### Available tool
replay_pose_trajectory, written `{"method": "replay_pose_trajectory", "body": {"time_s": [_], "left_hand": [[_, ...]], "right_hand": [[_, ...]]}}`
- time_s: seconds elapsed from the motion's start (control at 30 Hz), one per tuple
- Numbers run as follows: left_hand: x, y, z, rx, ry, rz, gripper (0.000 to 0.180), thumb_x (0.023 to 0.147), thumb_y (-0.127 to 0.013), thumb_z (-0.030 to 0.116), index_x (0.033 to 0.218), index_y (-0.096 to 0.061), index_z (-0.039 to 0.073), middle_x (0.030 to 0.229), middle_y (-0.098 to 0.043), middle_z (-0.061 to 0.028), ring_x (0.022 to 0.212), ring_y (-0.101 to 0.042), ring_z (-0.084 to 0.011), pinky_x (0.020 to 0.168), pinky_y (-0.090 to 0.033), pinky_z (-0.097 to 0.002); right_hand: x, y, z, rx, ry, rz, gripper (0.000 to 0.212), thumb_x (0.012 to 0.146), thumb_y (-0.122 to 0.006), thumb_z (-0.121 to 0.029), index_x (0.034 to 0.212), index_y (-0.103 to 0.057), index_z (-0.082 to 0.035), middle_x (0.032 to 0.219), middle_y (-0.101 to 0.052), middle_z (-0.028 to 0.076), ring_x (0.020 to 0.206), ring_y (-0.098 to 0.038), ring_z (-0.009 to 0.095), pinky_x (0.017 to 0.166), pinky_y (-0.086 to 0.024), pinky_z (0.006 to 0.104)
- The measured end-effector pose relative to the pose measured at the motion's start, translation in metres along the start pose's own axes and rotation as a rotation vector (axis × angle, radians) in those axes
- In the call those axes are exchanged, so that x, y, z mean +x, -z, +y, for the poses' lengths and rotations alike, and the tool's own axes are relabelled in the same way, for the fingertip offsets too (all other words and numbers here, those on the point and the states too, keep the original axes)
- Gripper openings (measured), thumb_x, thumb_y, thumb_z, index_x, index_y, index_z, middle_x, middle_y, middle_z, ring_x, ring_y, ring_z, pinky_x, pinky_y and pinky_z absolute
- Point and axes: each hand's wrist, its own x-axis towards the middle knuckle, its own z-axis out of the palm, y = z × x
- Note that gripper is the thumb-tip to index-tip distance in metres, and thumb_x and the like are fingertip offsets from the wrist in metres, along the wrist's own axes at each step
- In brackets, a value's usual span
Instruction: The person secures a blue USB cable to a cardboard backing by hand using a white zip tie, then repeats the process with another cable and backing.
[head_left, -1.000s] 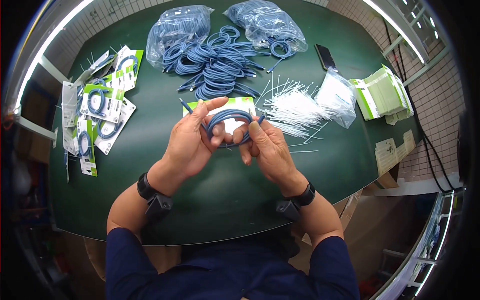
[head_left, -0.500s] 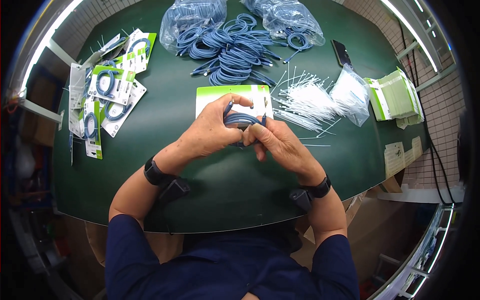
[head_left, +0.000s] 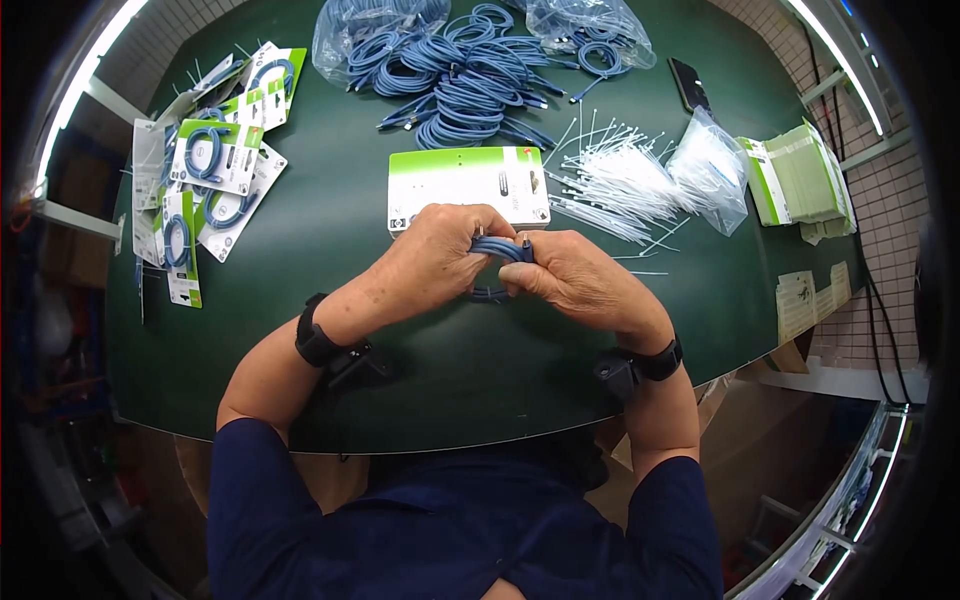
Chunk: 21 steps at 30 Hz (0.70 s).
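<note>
Between my two hands is a coiled blue cable (head_left: 500,248), its metal plug ends sticking up near my fingers. My left hand (head_left: 445,250) grips the coil's left side, thumb and fingers closed round it. From the right, my right hand (head_left: 575,275) pinches the coil with the thumb across it. Part of the loop hangs below the fingers; the rest is hidden by them. Just beyond my hands lies a stack of white and green backing cards (head_left: 466,185), its near edge partly covered by my left hand.
A heap of coiled blue cables (head_left: 465,85) lies at the back beside clear plastic bags (head_left: 590,25). White cable ties (head_left: 620,180) are spread at right, near a plastic bag (head_left: 710,170), a phone (head_left: 690,85) and stacked green cards (head_left: 800,175). Carded cables (head_left: 215,155) pile up at left.
My left fingers have closed in round the coil, and both hands have come closer together. The card stack now shows more fully beyond them.
</note>
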Motion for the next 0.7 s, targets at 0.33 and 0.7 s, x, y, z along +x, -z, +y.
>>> {"method": "replay_pose_trajectory", "body": {"time_s": [0.33, 0.7], "left_hand": [[0.007, -0.004, 0.025, 0.262, -0.540, 0.844, 0.066, 0.082, -0.082, 0.009, 0.142, -0.056, 0.001, 0.112, -0.068, -0.0170, 0.099, -0.069, -0.0298, 0.086, -0.056, -0.0346], [-0.021, -0.025, 0.039, 0.481, -0.658, 0.393, 0.098, 0.072, -0.091, 0.014, 0.155, -0.041, 0.004, 0.137, -0.052, -0.0176, 0.111, -0.064, -0.0334, 0.085, -0.058, -0.0390]], "right_hand": [[-0.004, 0.001, 0.003, 0.321, -0.068, 0.175, 0.028, 0.109, -0.057, -0.022, 0.098, -0.069, 0.001, 0.089, -0.068, 0.004, 0.079, -0.062, 0.012, 0.073, -0.051, 0.0275], [0.000, -0.014, 0.008, 0.851, 0.159, 0.335, 0.035, 0.111, -0.056, -0.031, 0.124, -0.064, 0.001, 0.104, -0.067, 0.004, 0.084, -0.060, 0.007, 0.071, -0.050, 0.0234]]}}
